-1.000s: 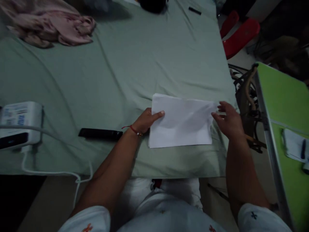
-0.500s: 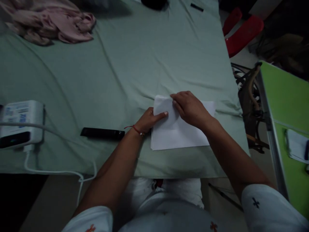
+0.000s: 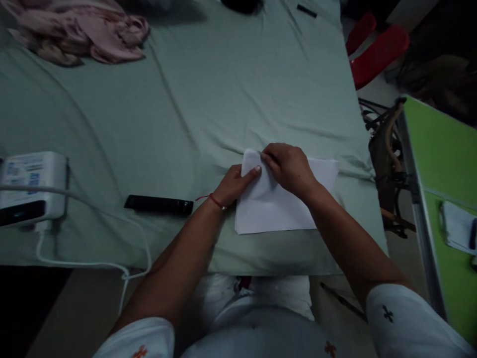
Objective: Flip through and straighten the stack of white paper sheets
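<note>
Seen from above in dim light, a person's two bare hands work at a thin stack of plain white rectangular paper sheets (image 3: pixel 276 211). The stack lies near the front edge of a wide desk covered in wrinkled pale green cloth (image 3: pixel 208 84), right in front of the person. The left hand (image 3: pixel 235 184) is clamped on the stack's left edge — thumb flat on top, the other fingers hidden from view. A thin red string bracelet (image 3: pixel 216 201) circles that wrist. The right hand (image 3: pixel 288 166) reaches across the paper, palm down, its fingertips bunched at the upper edge, just beside the left thumb; whether a sheet is pinched between them, I cannot tell.

Just left of the left wrist lies a long, slim black object (image 3: pixel 158 204). Farther left, at the frame's edge, sits a boxy white device with a printed label (image 3: pixel 55 184), a white cable (image 3: pixel 85 263) trailing from it over the desk's front edge. A crumpled pink cloth (image 3: pixel 85 32) fills the far left corner; a small black bar (image 3: pixel 307 10) lies at the far right. Beyond the desk's right side stand a red plastic chair (image 3: pixel 380 54) and a bright lime-green folding table with a metal rim (image 3: pixel 439 144).
</note>
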Demonstrator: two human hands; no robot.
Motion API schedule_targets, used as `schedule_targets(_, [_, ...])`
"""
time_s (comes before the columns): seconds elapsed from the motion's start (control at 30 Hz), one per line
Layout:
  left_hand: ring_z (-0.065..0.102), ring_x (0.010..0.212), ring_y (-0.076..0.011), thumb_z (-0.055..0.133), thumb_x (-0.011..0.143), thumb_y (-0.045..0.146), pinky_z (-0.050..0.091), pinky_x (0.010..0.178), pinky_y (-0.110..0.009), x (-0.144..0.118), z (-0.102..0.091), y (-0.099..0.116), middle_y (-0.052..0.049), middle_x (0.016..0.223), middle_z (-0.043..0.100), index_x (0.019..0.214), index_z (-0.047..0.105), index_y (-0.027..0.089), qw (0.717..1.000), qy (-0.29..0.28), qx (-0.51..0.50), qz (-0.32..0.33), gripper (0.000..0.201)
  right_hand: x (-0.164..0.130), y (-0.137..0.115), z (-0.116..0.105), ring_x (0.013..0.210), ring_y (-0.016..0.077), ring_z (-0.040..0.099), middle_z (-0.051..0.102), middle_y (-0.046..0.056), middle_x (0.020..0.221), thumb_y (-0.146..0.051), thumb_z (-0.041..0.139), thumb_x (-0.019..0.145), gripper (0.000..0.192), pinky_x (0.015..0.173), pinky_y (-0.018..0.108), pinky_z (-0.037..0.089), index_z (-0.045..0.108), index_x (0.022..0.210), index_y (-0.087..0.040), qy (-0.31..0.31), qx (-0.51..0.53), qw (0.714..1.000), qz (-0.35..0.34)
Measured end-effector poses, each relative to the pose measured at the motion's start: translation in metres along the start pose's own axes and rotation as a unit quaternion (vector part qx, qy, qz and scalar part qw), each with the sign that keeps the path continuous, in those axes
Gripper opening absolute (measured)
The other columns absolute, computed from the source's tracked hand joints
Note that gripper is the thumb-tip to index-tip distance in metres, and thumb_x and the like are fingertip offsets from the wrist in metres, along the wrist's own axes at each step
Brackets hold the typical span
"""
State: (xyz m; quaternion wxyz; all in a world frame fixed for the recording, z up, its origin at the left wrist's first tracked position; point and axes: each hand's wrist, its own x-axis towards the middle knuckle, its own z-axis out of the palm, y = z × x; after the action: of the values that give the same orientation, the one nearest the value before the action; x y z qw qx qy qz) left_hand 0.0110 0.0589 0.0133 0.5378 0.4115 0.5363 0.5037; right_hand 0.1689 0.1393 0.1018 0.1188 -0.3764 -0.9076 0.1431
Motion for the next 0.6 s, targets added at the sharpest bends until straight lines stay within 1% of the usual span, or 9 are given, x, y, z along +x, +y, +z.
schedule_targets(0.1, [0.071, 0.094, -0.0265, 0.071, 0.08, 0.076, 0.057, 0.081, -0.034, 0.0, 0.001, 0.003, -0.01, 0.101, 0.079, 0.105, 0.072, 0.016, 0.997, 0.026, 0.039, 0.06, 0.066, 0.004, 0.007, 0.006, 0.092, 0.026, 0.067, 0.077, 0.009, 0.1, -0.036, 0.044, 0.108, 0.035, 0.083, 0.037, 0.048, 0.076, 0.106, -0.022, 0.072, 0.004, 0.997, 0.026])
schedule_targets(0.17, [0.07, 0.101, -0.0275, 0.072, 0.081, 0.076, 0.057, 0.087, -0.035, -0.001, 0.001, 0.005, -0.01, 0.107, 0.079, 0.111, 0.072, 0.016, 0.992, 0.032, 0.079, 0.089, 0.067, 0.006, 0.009, 0.01, 0.093, 0.0266, 0.066, 0.076, 0.01, 0.099, -0.041, 0.042, 0.11, 0.039, 0.086, 0.038, 0.049, 0.076, 0.108, -0.023, 0.093, 0.001, 0.995, 0.035])
schedule_targets(0.2, [0.07, 0.101, -0.0275, 0.072, 0.081, 0.076, 0.057, 0.086, -0.034, -0.001, 0.001, 0.005, -0.01, 0.106, 0.079, 0.11, 0.073, 0.016, 0.991, 0.027, 0.091, 0.09, 0.067, 0.007, 0.01, 0.012, 0.094, 0.0269, 0.066, 0.075, 0.01, 0.099, -0.042, 0.041, 0.11, 0.04, 0.088, 0.039, 0.05, 0.075, 0.109, -0.023, 0.095, -0.001, 0.995, 0.036])
schedule_targets(0.3, [0.07, 0.084, -0.0245, 0.071, 0.08, 0.079, 0.057, 0.072, -0.032, -0.002, -0.001, 0.003, -0.008, 0.089, 0.077, 0.094, 0.072, 0.015, 0.996, -0.005, 0.074, 0.047, 0.065, 0.007, 0.019, 0.015, 0.103, 0.0283, 0.066, 0.074, 0.011, 0.104, -0.043, 0.039, 0.111, 0.04, 0.097, 0.042, 0.05, 0.074, 0.113, -0.023, 0.098, 0.003, 0.995, 0.029])
schedule_targets(0.37, [0.067, 0.071, -0.0211, 0.071, 0.079, 0.08, 0.053, 0.062, -0.03, -0.003, -0.002, 0.0, -0.007, 0.08, 0.074, 0.088, 0.071, 0.015, 0.999, -0.014, 0.024, 0.016, 0.065, 0.001, 0.034, 0.015, 0.115, 0.0301, 0.063, 0.073, 0.013, 0.116, -0.044, 0.044, 0.108, 0.036, 0.107, 0.048, 0.047, 0.072, 0.12, -0.023, 0.127, 0.014, 0.991, 0.026])
schedule_targets(0.4, [0.065, 0.067, -0.0196, 0.073, 0.078, 0.079, 0.051, 0.058, -0.029, -0.003, -0.002, -0.001, -0.006, 0.079, 0.074, 0.087, 0.071, 0.016, 1.0, -0.015, -0.003, 0.005, 0.064, -0.004, 0.045, 0.013, 0.124, 0.0316, 0.061, 0.071, 0.014, 0.124, -0.046, 0.05, 0.106, 0.036, 0.114, 0.052, 0.044, 0.071, 0.124, -0.023, 0.155, 0.02, 0.987, 0.029])
schedule_targets(0.47, [0.063, 0.062, -0.0175, 0.076, 0.076, 0.077, 0.049, 0.054, -0.028, -0.003, -0.001, -0.003, -0.006, 0.077, 0.073, 0.087, 0.071, 0.017, 0.998, -0.019, -0.051, -0.015, 0.062, -0.023, 0.072, 0.009, 0.138, 0.0346, 0.053, 0.065, 0.017, 0.138, -0.051, 0.062, 0.098, 0.043, 0.122, 0.06, 0.035, 0.067, 0.13, -0.023, 0.222, 0.042, 0.972, 0.059])
schedule_targets(0.53, [0.064, 0.06, -0.0169, 0.078, 0.075, 0.075, 0.049, 0.054, -0.028, -0.004, 0.0, -0.003, -0.006, 0.077, 0.074, 0.087, 0.072, 0.017, 0.996, -0.033, -0.08, -0.032, 0.06, -0.049, 0.099, 0.005, 0.147, 0.0369, 0.046, 0.06, 0.017, 0.148, -0.056, 0.073, 0.089, 0.055, 0.126, 0.064, 0.029, 0.064, 0.133, -0.023, 0.287, 0.069, 0.948, 0.122])
schedule_targets(0.6, [0.066, 0.062, -0.0175, 0.079, 0.075, 0.075, 0.051, 0.056, -0.029, -0.004, 0.0, -0.003, -0.006, 0.078, 0.075, 0.089, 0.073, 0.017, 0.994, -0.043, -0.095, -0.041, 0.059, -0.08, 0.122, 0.0, 0.149, 0.0374, 0.045, 0.058, 0.018, 0.15, -0.058, 0.082, 0.08, 0.066, 0.126, 0.064, 0.029, 0.063, 0.132, -0.023, 0.334, 0.104, 0.916, 0.198])
